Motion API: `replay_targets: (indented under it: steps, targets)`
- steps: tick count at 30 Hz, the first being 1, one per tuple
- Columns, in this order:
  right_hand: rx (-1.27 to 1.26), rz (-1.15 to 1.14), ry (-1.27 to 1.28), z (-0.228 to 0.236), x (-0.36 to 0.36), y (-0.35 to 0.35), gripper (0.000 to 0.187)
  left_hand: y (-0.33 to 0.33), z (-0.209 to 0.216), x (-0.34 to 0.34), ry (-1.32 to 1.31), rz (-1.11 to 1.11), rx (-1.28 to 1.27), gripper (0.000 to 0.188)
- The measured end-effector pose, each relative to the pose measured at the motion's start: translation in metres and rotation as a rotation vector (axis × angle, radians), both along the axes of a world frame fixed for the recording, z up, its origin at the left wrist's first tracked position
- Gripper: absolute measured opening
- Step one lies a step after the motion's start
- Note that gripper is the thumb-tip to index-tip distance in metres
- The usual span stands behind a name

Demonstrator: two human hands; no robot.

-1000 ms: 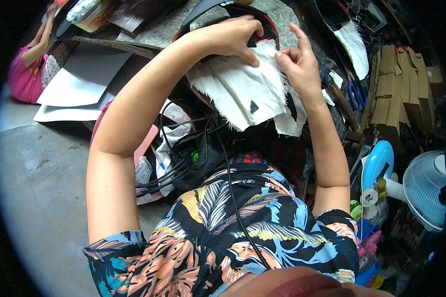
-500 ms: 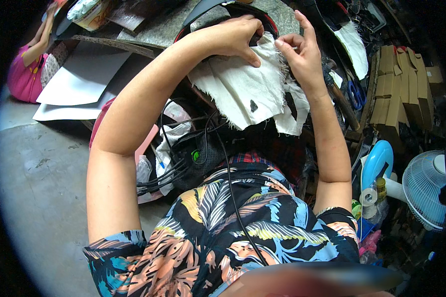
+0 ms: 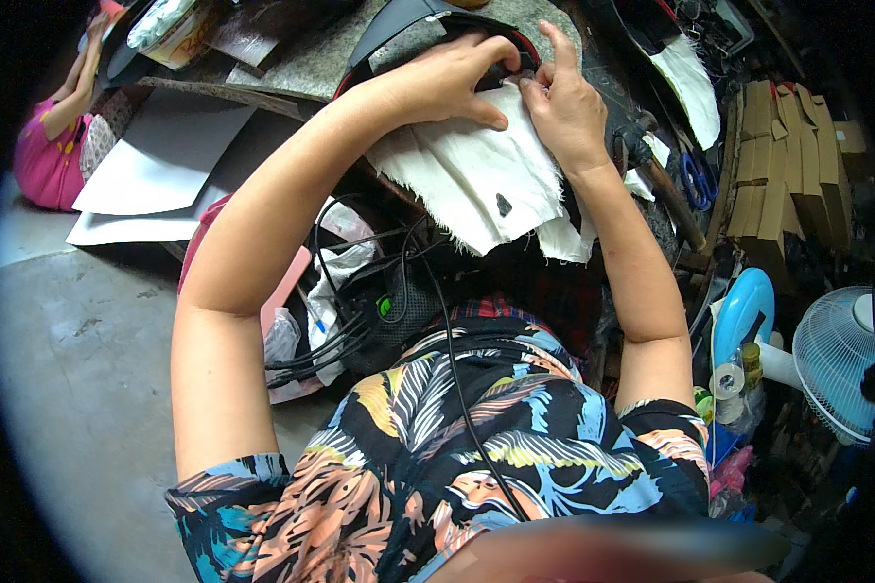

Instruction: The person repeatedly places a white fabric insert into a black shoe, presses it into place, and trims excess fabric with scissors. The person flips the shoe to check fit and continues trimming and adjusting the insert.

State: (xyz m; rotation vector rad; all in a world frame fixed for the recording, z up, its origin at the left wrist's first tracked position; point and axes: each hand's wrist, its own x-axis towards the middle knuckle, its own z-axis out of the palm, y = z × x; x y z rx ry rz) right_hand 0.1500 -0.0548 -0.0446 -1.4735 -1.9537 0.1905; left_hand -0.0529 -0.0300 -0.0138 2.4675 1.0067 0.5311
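Note:
A frayed white cloth (image 3: 476, 180) with a small dark mark hangs over the front of a black curved piece (image 3: 399, 31) edged in red. My left hand (image 3: 454, 83) reaches over the top, its fingers bent into the black piece and its thumb lying on the cloth; the fingertips are partly hidden. At the cloth's upper right edge, my right hand (image 3: 566, 112) pinches with thumb and bent fingers, while one finger points up. What exactly lies between those fingertips is too small to make out, but the cloth edge runs into them.
A grey stone slab (image 3: 292, 60) lies behind the work. To the right are blue-handled scissors (image 3: 698, 183), folded cardboard (image 3: 773, 175) and a fan (image 3: 836, 364). Black cables (image 3: 442, 301) cross in front of me. White sheets (image 3: 156, 155) and a person in pink (image 3: 49, 170) are at left.
My right hand has moved left and slightly down, closer to my left hand, and its fingers have closed at the cloth's edge. The black piece shows more at the top.

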Motion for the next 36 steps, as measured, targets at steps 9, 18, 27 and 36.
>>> replay_targets:
  steps: [9,18,27,36]
  targets:
    - [0.021,0.124,0.256,0.013,0.016,-0.007,0.051,0.007,-0.002,0.003,0.037,-0.055,0.035,0.059]
    - [0.070,0.070,-0.482,0.004,0.008,-0.034,0.050,0.020,0.000,-0.001,-0.161,0.112,-0.132,0.045]
    - [0.094,0.097,-0.211,0.000,0.012,-0.011,0.057,0.026,0.002,0.000,-0.100,0.114,0.037,0.036]
    - [-0.024,0.271,-0.216,-0.001,0.010,-0.001,0.051,0.022,0.005,-0.001,-0.148,0.212,0.056,0.031]
